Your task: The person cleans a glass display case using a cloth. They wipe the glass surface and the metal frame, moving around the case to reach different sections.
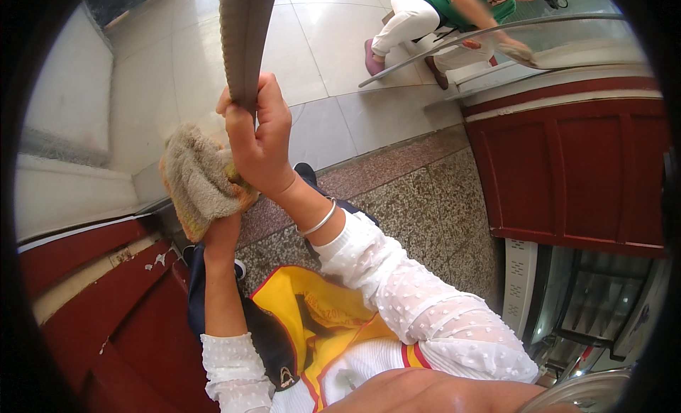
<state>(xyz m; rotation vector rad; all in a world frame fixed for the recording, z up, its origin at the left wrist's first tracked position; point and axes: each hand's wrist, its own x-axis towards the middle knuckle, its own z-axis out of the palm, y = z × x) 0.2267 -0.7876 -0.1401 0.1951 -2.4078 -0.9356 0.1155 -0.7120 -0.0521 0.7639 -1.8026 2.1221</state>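
A beige terry cloth point(199, 173) with yellow and orange edges is wrapped over my left hand point(224, 229), so most of its fingers are hidden. Just to the right and above, my right hand point(263, 141) grips a long upright brown strip point(247, 40) with a ribbed edge, like the edge of a door. The thumb and fingers close around the strip from both sides. A silver bangle point(322, 219) circles my right wrist. Cloth and right hand are close together; whether they touch is unclear.
Glass panels over red panelled bases stand at left point(133, 306) and right point(574, 168). A stone threshold point(383, 168) crosses between speckled flooring point(404, 221) and pale tiles point(314, 46). Beyond, a crouching person in green point(495, 14) holds a cloth point(513, 54) at the right-hand glass.
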